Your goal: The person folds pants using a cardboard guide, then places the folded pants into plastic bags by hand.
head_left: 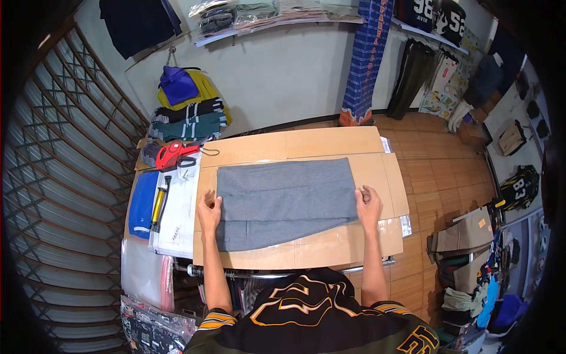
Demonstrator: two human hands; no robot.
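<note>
Folded grey trousers (283,197) lie flat, their long side running left to right on a brown cardboard sheet (295,143). My left hand (210,209) is at the left edge of the cloth, its thumb against or very near it. The fingers are loosely curved and apart from the thumb, beside the fabric. At the opposite edge, my right hand (368,207) takes a similar pose, thumb side toward the trousers and fingers loosely bent. No cloth shows between the fingers of either hand.
Left of the cardboard are a red tape dispenser (174,155), a yellow-and-black hand pump (158,206) and a blue plastic packet (143,203). Stacked clothes (188,121) stand behind them. A metal folding gate (65,194) lines the left; piled garments (466,253) are at right.
</note>
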